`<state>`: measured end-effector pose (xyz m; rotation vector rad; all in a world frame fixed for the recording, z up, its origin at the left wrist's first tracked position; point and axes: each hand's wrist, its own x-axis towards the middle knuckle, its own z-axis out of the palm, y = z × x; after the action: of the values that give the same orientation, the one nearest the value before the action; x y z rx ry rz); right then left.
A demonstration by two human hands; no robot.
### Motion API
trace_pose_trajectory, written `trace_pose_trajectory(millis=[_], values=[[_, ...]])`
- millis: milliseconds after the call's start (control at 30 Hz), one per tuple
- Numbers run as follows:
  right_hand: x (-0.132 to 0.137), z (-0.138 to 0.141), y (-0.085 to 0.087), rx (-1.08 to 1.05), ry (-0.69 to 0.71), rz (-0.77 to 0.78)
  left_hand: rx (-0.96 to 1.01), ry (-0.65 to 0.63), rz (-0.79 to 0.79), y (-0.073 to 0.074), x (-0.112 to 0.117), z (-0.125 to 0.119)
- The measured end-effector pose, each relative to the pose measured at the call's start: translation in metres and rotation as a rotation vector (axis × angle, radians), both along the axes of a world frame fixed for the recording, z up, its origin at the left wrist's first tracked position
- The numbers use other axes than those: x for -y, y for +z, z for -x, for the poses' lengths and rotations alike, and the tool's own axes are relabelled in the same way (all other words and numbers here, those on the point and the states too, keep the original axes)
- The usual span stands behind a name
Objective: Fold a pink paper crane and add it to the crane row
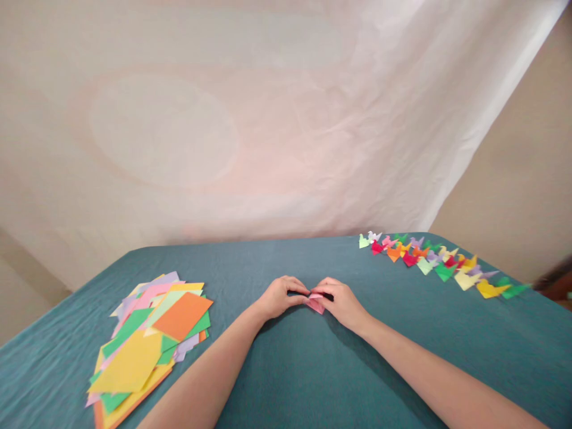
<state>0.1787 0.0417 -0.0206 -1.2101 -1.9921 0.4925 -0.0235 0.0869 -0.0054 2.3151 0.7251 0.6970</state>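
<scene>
A small pink paper piece (315, 304) lies on the teal tablecloth (286, 363) at the middle of the table, partly folded. My left hand (281, 296) pinches its left side with curled fingers. My right hand (340, 301) pinches its right side, fingers closed over it. Both hands meet over the paper, and most of it is hidden under the fingertips.
A loose pile of coloured paper squares (149, 333) lies at the left, orange and yellow sheets on top. A row of several folded paper birds (440, 262) runs along the far right of the table. A white cloth backdrop (250, 119) hangs behind.
</scene>
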Motion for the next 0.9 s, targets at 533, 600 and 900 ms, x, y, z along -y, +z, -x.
trace_pose_trajectory(millis=[533, 600, 900], values=[[-0.002, 0.001, 0.001, -0.026, -0.008, 0.038, 0.000, 0.087, -0.009, -0.002, 0.002, -0.008], [-0.002, 0.001, 0.000, -0.026, -0.020, 0.032, -0.001, 0.092, -0.015, -0.002, 0.002, -0.009], [-0.002, 0.000, 0.000, -0.037, -0.031, 0.069, -0.028, 0.188, -0.049, -0.005, 0.005, -0.017]])
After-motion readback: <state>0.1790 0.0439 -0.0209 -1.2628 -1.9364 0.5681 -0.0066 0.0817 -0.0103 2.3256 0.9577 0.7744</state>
